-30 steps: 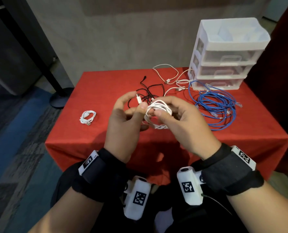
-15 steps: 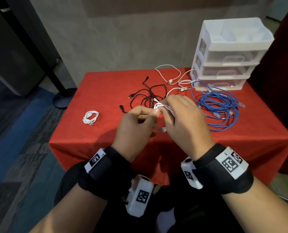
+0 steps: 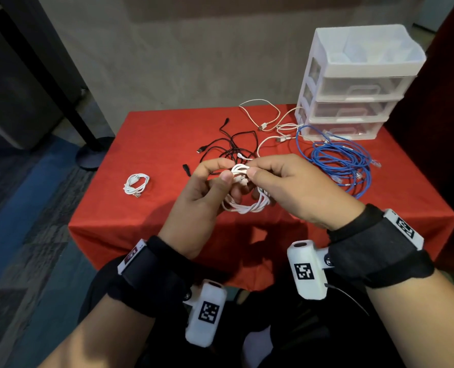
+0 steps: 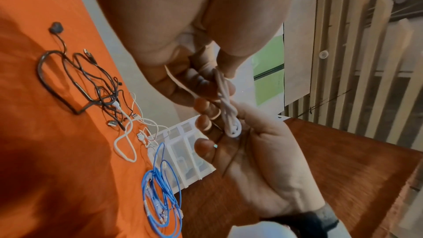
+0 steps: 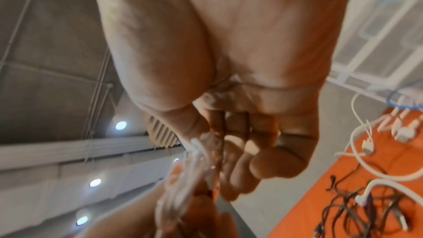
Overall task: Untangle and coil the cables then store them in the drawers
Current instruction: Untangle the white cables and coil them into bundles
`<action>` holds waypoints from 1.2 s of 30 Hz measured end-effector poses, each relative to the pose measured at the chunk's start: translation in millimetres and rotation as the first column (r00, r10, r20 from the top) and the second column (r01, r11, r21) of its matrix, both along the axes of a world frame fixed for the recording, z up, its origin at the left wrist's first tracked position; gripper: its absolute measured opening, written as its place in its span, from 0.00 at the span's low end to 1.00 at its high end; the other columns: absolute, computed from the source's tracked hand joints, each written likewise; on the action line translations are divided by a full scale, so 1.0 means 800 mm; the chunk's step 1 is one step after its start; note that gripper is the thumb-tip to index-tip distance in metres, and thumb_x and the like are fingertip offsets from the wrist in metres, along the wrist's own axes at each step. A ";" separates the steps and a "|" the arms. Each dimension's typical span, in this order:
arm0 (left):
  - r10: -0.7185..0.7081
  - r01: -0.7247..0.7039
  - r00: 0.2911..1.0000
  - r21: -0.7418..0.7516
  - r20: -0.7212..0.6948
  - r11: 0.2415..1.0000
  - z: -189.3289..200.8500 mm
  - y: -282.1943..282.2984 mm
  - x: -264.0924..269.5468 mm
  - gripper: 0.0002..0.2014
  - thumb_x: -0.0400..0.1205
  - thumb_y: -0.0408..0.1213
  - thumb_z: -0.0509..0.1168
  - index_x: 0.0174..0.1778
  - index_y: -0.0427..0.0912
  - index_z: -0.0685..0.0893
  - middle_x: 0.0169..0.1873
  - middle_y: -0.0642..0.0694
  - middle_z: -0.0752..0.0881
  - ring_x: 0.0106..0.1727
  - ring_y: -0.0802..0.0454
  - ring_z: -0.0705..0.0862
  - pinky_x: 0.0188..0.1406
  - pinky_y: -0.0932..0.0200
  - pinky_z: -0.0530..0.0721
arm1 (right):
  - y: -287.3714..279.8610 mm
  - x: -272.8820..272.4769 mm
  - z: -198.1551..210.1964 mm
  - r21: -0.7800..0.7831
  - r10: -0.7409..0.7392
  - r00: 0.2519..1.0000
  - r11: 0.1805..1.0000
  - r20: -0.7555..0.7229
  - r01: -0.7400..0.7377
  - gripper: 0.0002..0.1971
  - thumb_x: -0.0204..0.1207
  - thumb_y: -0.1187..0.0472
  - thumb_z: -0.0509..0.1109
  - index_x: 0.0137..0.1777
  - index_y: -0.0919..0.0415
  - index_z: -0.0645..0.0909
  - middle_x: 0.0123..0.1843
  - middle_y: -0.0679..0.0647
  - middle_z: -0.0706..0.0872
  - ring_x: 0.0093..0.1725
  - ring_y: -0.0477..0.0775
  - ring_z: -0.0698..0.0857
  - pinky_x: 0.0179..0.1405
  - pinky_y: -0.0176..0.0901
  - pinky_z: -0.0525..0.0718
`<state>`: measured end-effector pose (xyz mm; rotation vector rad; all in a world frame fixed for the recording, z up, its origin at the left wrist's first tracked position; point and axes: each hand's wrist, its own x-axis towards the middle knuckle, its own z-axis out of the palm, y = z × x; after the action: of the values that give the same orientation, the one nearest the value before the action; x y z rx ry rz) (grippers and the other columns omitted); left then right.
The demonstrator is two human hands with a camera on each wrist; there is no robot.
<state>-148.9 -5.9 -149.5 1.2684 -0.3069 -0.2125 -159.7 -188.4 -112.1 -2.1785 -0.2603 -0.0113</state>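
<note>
White cable (image 3: 243, 200) coil pinched betw. left hand (image 3: 199, 200) & right hand (image 3: 295, 189).

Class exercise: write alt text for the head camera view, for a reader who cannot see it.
Two hands, left hand and right hand, hold a coiled white cable above a red-clothed table. On it lie a small coiled white cable, tangled black cables, a blue cable bundle and a white plastic drawer unit.

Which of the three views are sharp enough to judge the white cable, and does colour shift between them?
Head view: sharp, cloth red, white cable clear between both hands. Left wrist view: sharp on the cable, cloth rendered orange, edges warped. Right wrist view: motion-blurred, the cable a pale smear, cloth orange.
</note>
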 end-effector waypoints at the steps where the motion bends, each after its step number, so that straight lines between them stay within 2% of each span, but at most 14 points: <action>1: 0.001 -0.001 1.000 0.002 -0.004 1.000 0.000 0.000 0.001 0.08 0.89 0.36 0.61 0.62 0.43 0.80 0.39 0.40 0.83 0.37 0.54 0.80 0.44 0.59 0.80 | 0.000 -0.001 0.000 0.020 0.000 1.000 1.000 -0.002 0.000 0.14 0.88 0.55 0.65 0.46 0.60 0.88 0.29 0.58 0.76 0.29 0.46 0.69 0.32 0.48 0.68; 3: 0.028 -0.028 1.000 0.045 -0.007 0.999 0.003 -0.002 0.001 0.07 0.91 0.36 0.60 0.60 0.40 0.80 0.36 0.45 0.84 0.36 0.55 0.81 0.42 0.60 0.82 | 0.002 -0.002 -0.001 0.050 -0.001 1.000 0.999 0.026 0.000 0.12 0.88 0.57 0.66 0.46 0.58 0.88 0.30 0.53 0.80 0.30 0.44 0.71 0.33 0.47 0.70; 5: 0.047 -0.047 0.999 0.110 0.001 0.993 0.004 -0.003 0.002 0.08 0.90 0.35 0.59 0.59 0.37 0.80 0.34 0.47 0.86 0.36 0.54 0.83 0.40 0.60 0.84 | 0.003 -0.001 -0.007 0.114 0.002 0.999 0.993 0.034 -0.006 0.11 0.87 0.58 0.67 0.46 0.58 0.89 0.39 0.62 0.88 0.34 0.48 0.76 0.38 0.50 0.74; 7: 0.063 -0.071 0.997 0.180 0.048 0.981 0.005 -0.003 0.004 0.07 0.90 0.36 0.60 0.55 0.36 0.81 0.33 0.46 0.88 0.38 0.49 0.85 0.40 0.58 0.84 | 0.002 -0.001 -0.013 0.210 0.011 1.000 0.978 0.000 -0.011 0.12 0.87 0.57 0.67 0.45 0.58 0.89 0.44 0.71 0.87 0.37 0.54 0.76 0.39 0.51 0.72; 11: 0.123 -0.165 0.981 0.314 0.149 0.935 0.002 0.000 0.009 0.09 0.89 0.39 0.64 0.46 0.43 0.86 0.34 0.47 0.91 0.38 0.47 0.88 0.40 0.50 0.89 | 0.002 0.000 -0.021 0.262 -0.002 1.000 0.965 -0.028 0.010 0.11 0.84 0.53 0.68 0.48 0.55 0.90 0.45 0.72 0.87 0.37 0.56 0.77 0.37 0.62 0.76; 14: 0.122 -0.114 0.992 0.248 -0.019 0.962 0.002 -0.001 0.007 0.10 0.88 0.40 0.65 0.47 0.41 0.89 0.42 0.33 0.90 0.44 0.46 0.85 0.45 0.49 0.87 | 0.006 0.002 -0.026 0.278 -0.033 0.999 0.960 -0.023 0.038 0.05 0.86 0.59 0.69 0.55 0.54 0.87 0.43 0.70 0.89 0.33 0.53 0.76 0.34 0.51 0.73; 16: 0.094 -0.066 0.978 0.151 -0.186 0.986 0.003 -0.001 0.004 0.11 0.88 0.41 0.66 0.52 0.38 0.89 0.50 0.30 0.89 0.51 0.42 0.84 0.52 0.48 0.87 | 0.009 0.004 -0.028 0.267 -0.059 0.998 0.962 0.005 0.056 0.06 0.84 0.60 0.70 0.57 0.50 0.83 0.41 0.72 0.88 0.30 0.52 0.73 0.33 0.47 0.70; 19: 0.049 -0.030 0.952 0.067 -0.303 0.997 0.001 -0.001 0.001 0.18 0.87 0.45 0.67 0.61 0.32 0.86 0.55 0.34 0.86 0.56 0.40 0.82 0.69 0.38 0.80 | 0.012 0.004 -0.028 0.134 -0.126 0.986 0.985 0.108 0.111 0.06 0.82 0.61 0.72 0.53 0.47 0.85 0.38 0.59 0.88 0.32 0.45 0.77 0.38 0.47 0.77; 22: 0.066 -0.049 0.948 0.062 -0.312 0.997 0.002 -0.001 -0.001 0.12 0.86 0.46 0.67 0.54 0.41 0.89 0.51 0.36 0.85 0.52 0.42 0.82 0.60 0.44 0.80 | 0.016 0.000 -0.021 -0.043 -0.124 0.945 0.989 0.304 0.144 0.06 0.78 0.58 0.75 0.52 0.47 0.86 0.44 0.44 0.86 0.44 0.43 0.81 0.51 0.45 0.81; 25: 0.087 -0.063 0.954 0.090 -0.287 0.994 0.009 -0.002 -0.002 0.12 0.86 0.46 0.68 0.38 0.49 0.89 0.40 0.43 0.83 0.44 0.48 0.82 0.54 0.49 0.81 | 0.020 -0.003 -0.022 -0.099 -0.104 0.888 0.981 0.447 0.165 0.08 0.77 0.63 0.75 0.52 0.51 0.85 0.49 0.43 0.82 0.48 0.51 0.80 0.53 0.49 0.80; 27: 0.075 -0.047 0.955 0.104 -0.286 0.993 0.013 -0.002 -0.002 0.14 0.86 0.47 0.67 0.34 0.49 0.86 0.37 0.46 0.82 0.41 0.51 0.82 0.50 0.53 0.82 | 0.021 -0.001 -0.023 -0.125 -0.124 0.858 0.969 0.499 0.213 0.08 0.75 0.65 0.75 0.50 0.52 0.87 0.48 0.43 0.81 0.49 0.53 0.78 0.53 0.48 0.77; 30: -0.021 0.046 0.941 0.065 -0.338 0.997 0.016 -0.001 -0.004 0.13 0.86 0.47 0.66 0.38 0.48 0.87 0.38 0.47 0.86 0.41 0.52 0.86 0.51 0.53 0.83 | 0.021 0.001 -0.021 -0.127 -0.162 0.847 0.957 0.506 0.259 0.09 0.73 0.66 0.75 0.47 0.51 0.87 0.46 0.44 0.78 0.50 0.52 0.76 0.52 0.44 0.74; 32: -0.069 0.091 0.923 0.041 -0.378 0.995 0.018 0.000 -0.005 0.10 0.86 0.46 0.66 0.42 0.48 0.88 0.37 0.50 0.87 0.40 0.54 0.87 0.52 0.52 0.84 | 0.021 0.000 -0.020 -0.125 -0.158 0.848 0.959 0.506 0.254 0.09 0.72 0.68 0.75 0.45 0.52 0.86 0.46 0.45 0.78 0.50 0.53 0.77 0.52 0.47 0.77; 36: -0.113 0.157 0.902 0.073 -0.418 0.985 0.017 0.002 -0.004 0.12 0.86 0.46 0.66 0.61 0.47 0.86 0.50 0.46 0.88 0.51 0.51 0.86 0.49 0.52 0.84 | 0.020 -0.004 -0.024 -0.178 -0.117 0.844 0.954 0.524 0.243 0.10 0.72 0.70 0.73 0.46 0.54 0.84 0.47 0.46 0.78 0.51 0.56 0.77 0.50 0.55 0.78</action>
<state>-152.3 -4.1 -135.8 1.2713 -0.0179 -0.6147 -163.0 -172.7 -131.6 -2.4014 -0.3652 -0.7091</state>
